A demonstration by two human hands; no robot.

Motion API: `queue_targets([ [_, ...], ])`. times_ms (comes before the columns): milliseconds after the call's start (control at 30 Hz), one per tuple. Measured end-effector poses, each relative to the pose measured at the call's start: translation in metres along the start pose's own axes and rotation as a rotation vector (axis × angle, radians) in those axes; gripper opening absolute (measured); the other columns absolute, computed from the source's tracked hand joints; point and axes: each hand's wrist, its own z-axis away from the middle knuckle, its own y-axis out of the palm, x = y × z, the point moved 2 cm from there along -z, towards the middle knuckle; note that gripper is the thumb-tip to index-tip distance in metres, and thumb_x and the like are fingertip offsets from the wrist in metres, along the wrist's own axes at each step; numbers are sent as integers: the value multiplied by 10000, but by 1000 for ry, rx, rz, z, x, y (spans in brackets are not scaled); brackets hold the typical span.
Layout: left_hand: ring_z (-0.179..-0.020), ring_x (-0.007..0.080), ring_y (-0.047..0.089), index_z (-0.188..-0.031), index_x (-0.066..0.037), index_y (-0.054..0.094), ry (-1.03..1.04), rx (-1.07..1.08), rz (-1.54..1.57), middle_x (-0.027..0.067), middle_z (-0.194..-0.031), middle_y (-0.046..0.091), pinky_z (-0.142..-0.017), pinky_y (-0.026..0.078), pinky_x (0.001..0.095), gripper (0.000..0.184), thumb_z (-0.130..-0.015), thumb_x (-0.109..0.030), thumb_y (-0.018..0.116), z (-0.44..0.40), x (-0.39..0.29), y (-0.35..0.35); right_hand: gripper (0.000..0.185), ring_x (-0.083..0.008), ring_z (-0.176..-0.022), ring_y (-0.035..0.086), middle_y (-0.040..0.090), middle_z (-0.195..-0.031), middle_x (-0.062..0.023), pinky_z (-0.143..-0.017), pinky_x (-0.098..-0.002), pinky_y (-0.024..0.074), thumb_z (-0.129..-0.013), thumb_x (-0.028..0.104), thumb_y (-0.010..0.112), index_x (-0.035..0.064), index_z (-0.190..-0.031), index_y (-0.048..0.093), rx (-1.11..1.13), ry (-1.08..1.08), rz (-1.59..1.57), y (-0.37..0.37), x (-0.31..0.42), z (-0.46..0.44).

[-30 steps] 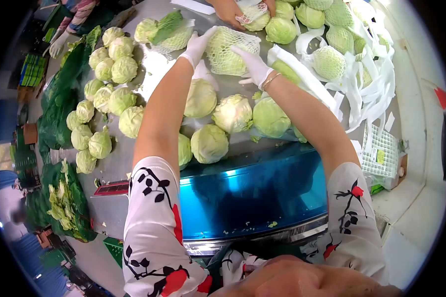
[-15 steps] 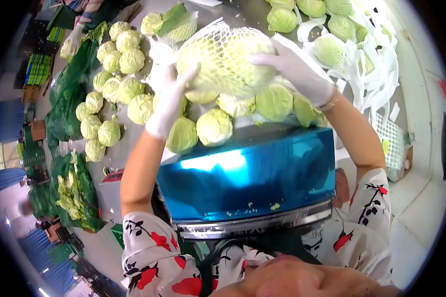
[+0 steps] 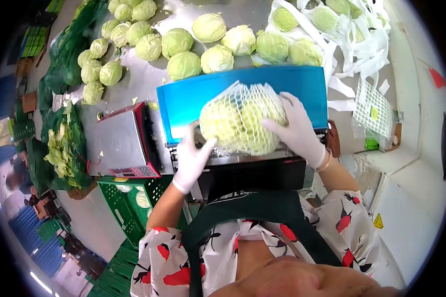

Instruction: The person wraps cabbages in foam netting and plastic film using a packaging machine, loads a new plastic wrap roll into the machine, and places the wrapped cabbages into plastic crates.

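Note:
A bundle of pale green cabbage in a white foam net (image 3: 243,119) is held over the front of a blue-topped machine (image 3: 183,106). My left hand (image 3: 192,157), in a white glove, grips the bundle's left end, thumb at its lower edge. On the other end my gloved right hand (image 3: 298,129) closes, with the thumb across the net and the fingers behind. Clear film shows under the bundle, near the machine's front bar. Behind the blue top, bare cabbages (image 3: 217,58) sit in rows on the metal table.
To the left stands a scale (image 3: 119,141) with a red edge, above a green crate (image 3: 134,208). White foam nets (image 3: 366,54) lie heaped at the right, beside a wrapped tray pack (image 3: 374,111). Dark green mesh sacks (image 3: 64,74) line the far left.
Both hands have brought the netted cabbage from above the table cabbages back toward my body, over the machine's front. The view has tilted down, showing the scale and crate.

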Motion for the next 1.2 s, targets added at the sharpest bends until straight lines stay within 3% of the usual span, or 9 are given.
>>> queue_targets([
  [133,-962,291,601,-1291,-27,587,287,-107,-170,133,-975,653,-881,476,409,594,-854,-386,765,13,15,-17,764,-343,-1301,490,493,-1412,-245,-1103,-418,383,-916,444,705,-49,-1439,447,-87,230,-628,15,-13,16],
  [367,-1052,329,557,-1448,-10,468,143,-394,-690,134,-1015,667,-921,396,459,835,-804,-429,793,88,69,-29,624,-367,-1182,521,572,-1242,-188,-1111,-528,334,-892,410,703,-12,-1321,538,-456,417,556,40,-31,132],
  [567,-924,221,572,-1518,-62,416,70,-390,-240,9,-810,672,-1025,318,450,741,-850,-108,734,72,77,-4,276,-256,-1056,592,694,-934,-70,-1130,-491,281,-953,244,645,110,-1189,693,-511,298,138,83,-49,120],
  [667,-860,172,629,-1222,-59,720,245,-171,-140,20,-885,729,-900,459,363,316,-909,-80,676,84,76,-23,186,-118,-868,632,712,-937,-50,-841,-263,486,-923,82,644,21,-1064,749,-348,266,-593,44,-36,128],
  [800,-886,180,666,-1036,-21,783,253,351,238,85,-942,748,-827,526,310,176,-878,-43,711,122,24,-73,168,-129,-908,623,695,-826,-72,-850,-276,481,-901,53,647,-16,-1024,739,12,332,-695,-22,14,187],
  [900,-865,182,671,-989,-40,794,309,463,510,83,-877,732,-864,541,357,128,-892,-100,734,125,-22,-110,177,-164,-875,621,689,-804,-71,-959,-358,493,-881,56,649,0,-1020,743,93,-117,-742,-82,20,195],
  [1033,-1493,329,307,-1599,-21,158,507,75,448,221,-1596,334,-1232,224,439,1219,-696,-340,912,24,-37,-89,625,-263,-1129,611,681,-1115,-136,-1186,-473,309,-755,160,799,12,-1326,594,-123,48,-533,-112,31,104],
  [1133,-1461,392,326,-1583,-32,192,690,110,-260,249,-1595,264,-1224,264,436,1327,-554,-340,972,-39,-24,-43,1100,-329,-1444,392,438,-1541,-164,-1250,-452,117,-641,261,904,35,-1548,323,-48,-425,87,-63,6,7],
  [1200,-1432,402,369,-1578,-53,220,593,336,-231,249,-1561,313,-1200,317,438,1323,-526,-302,983,-57,-20,-12,1252,-334,-1431,415,395,-1567,-166,-1230,-427,209,-571,331,956,39,-1568,257,92,-445,172,-23,-13,-27],
])
